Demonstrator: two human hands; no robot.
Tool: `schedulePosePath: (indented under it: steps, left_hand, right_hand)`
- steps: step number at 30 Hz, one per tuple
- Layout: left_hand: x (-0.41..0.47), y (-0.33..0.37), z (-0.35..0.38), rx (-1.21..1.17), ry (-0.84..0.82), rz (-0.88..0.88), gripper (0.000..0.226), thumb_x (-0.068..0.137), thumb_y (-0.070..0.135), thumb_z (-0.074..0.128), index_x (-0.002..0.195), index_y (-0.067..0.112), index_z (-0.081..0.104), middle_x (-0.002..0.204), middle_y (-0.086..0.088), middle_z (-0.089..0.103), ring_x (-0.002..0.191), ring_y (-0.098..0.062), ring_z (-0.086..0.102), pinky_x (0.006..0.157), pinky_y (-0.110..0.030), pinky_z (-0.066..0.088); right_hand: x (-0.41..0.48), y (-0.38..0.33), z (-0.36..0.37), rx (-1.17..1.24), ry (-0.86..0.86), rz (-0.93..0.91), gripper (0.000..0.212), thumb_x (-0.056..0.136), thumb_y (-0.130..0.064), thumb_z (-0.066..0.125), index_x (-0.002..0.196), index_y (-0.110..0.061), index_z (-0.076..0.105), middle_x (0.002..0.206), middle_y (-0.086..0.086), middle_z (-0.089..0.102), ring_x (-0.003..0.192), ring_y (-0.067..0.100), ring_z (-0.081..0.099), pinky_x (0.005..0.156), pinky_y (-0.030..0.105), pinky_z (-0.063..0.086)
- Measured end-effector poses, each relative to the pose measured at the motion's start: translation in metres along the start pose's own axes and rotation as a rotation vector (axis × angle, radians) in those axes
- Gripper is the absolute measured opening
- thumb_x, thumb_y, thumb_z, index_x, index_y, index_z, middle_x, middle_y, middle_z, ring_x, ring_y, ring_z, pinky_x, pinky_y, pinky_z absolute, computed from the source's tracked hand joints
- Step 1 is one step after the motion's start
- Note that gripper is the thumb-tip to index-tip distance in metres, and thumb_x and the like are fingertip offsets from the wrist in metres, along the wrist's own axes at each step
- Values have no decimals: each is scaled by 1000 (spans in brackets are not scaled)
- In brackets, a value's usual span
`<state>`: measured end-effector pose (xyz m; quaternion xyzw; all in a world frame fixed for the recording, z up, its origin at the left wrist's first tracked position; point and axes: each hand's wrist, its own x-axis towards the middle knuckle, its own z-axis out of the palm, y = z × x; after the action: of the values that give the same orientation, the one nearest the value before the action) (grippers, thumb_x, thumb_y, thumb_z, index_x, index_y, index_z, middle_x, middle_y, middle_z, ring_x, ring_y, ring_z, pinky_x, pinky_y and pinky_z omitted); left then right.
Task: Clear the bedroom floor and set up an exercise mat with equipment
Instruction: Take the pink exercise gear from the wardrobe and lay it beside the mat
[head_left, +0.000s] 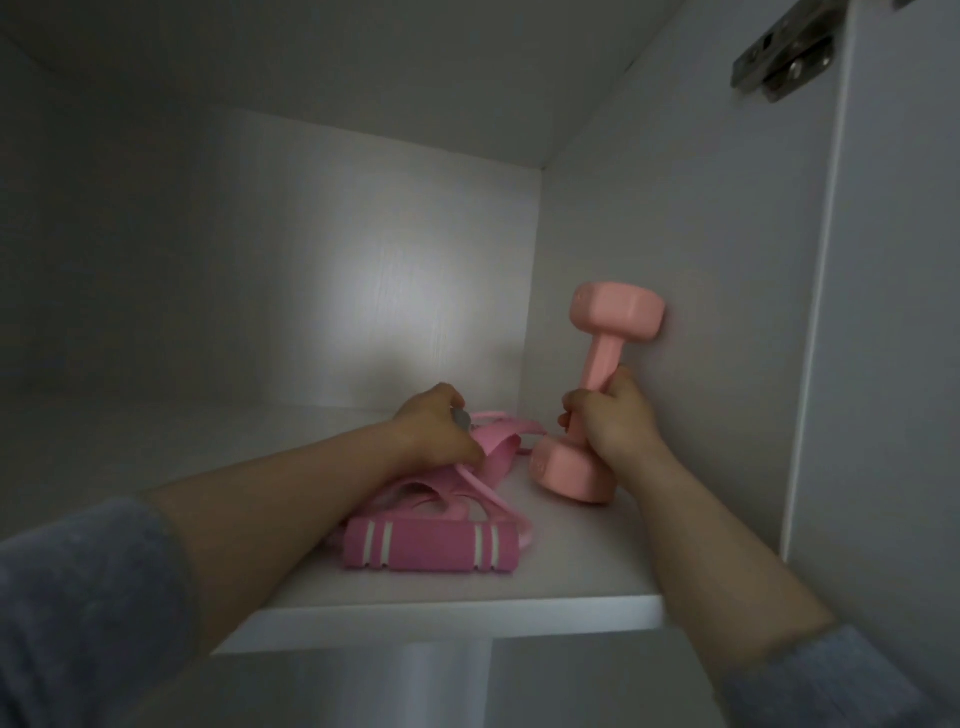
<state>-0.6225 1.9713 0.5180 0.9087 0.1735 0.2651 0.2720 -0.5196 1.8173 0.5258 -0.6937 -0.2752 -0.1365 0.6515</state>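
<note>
Near the shelf's right edge, right hand clamped the seemingly heavy, rigid dumbbell mid-handle; left hand gripped the limp resistance band.

white cabinet interior | shelf | door hinge top right | dim, bright patch on back panel

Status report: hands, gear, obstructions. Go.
Right hand grips upright pink dumbbell. Left hand grips pink strap exerciser with striped foam handle. Dumbbell's top head at white cupboard wall.

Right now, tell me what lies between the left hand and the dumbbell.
Head view: between the left hand and the dumbbell lies the resistance band's pink strap, then a sliver of bare shelf.
</note>
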Motion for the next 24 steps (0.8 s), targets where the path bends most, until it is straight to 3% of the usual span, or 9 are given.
schedulePosePath:
  steps: [3,6,8,11,16,20,24]
  left_hand:
    - [0,3,6,110,-43,12,89,61,39,86,135,13,44,130,-6,51,113,-22,53,91,-26,44]
    - [-1,8,4,104,-84,-18,81,59,36,87,128,13,50,124,-6,54,104,-20,53,88,-27,47]
    - [-3,13,2,86,-101,-38,70,61,30,87,120,11,55,110,-5,57,94,-19,55,81,-28,50]
    - [-6,19,4,19,-96,-67,56,63,19,84,110,11,54,85,0,54,72,-13,52,56,-25,46]
    - [-3,11,1,-216,17,-93,35,58,-1,79,76,13,52,70,-2,50,56,-14,46,45,-18,38]
    - [-1,6,-21,-578,170,-87,34,63,-8,75,87,8,57,80,-12,56,62,-22,55,56,-26,48]
    - [-9,11,-39,-799,121,-14,45,69,-3,76,109,9,61,99,-13,63,74,-24,64,66,-33,56]
  right_hand:
    - [0,1,0,-1,-8,-5,20,84,0,56,98,-8,43,86,14,59,65,26,62,70,44,54]
    - [1,0,1,-24,-14,-10,20,84,0,56,96,-8,43,87,16,60,74,32,65,72,47,54]
    - [0,-1,1,-35,-19,-17,20,84,0,56,95,-8,42,87,16,60,79,35,67,74,48,55]
    - [-2,-2,2,-49,-25,-21,20,84,-2,56,98,-8,43,86,15,60,80,36,67,75,48,55]
    - [-2,-3,2,-42,-18,-20,19,84,-2,57,97,-8,44,95,21,62,77,33,66,72,45,54]
    - [-1,-2,2,-38,-6,-40,15,84,-8,58,93,-11,47,91,21,64,73,34,67,71,47,55]
    - [-5,-5,3,129,55,-87,13,90,-17,60,82,-12,50,66,13,58,49,24,55,52,35,49]
